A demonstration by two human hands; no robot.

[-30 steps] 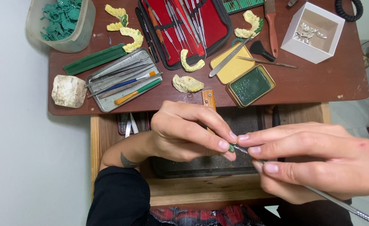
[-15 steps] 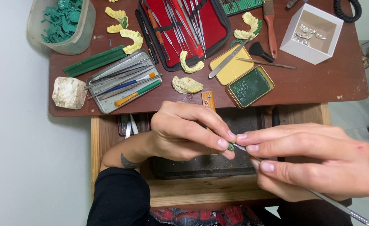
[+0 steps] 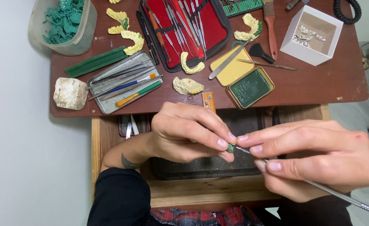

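Observation:
My left hand point(image 3: 188, 133) pinches a tiny green wax piece point(image 3: 231, 147) between thumb and fingertips, above an open wooden drawer point(image 3: 192, 190). My right hand point(image 3: 314, 157) grips a thin metal carving tool point(image 3: 339, 194) like a pen, its tip touching the green piece. The tool's handle runs out toward the lower right corner. Both hands meet fingertip to fingertip over a dark tray point(image 3: 209, 167) inside the drawer.
On the brown table point(image 3: 318, 88) lie a red case of metal instruments point(image 3: 184, 29), a metal tin of tools point(image 3: 123, 83), yellow dental casts point(image 3: 187, 86), a tin of green wax point(image 3: 251, 88), a white box point(image 3: 312, 35), a tub of green pieces point(image 3: 65, 25) and a white stone block point(image 3: 70, 93).
Both hands stay joined over the drawer with only slight finger shifts; the right hand has rolled the tool a little against the green piece.

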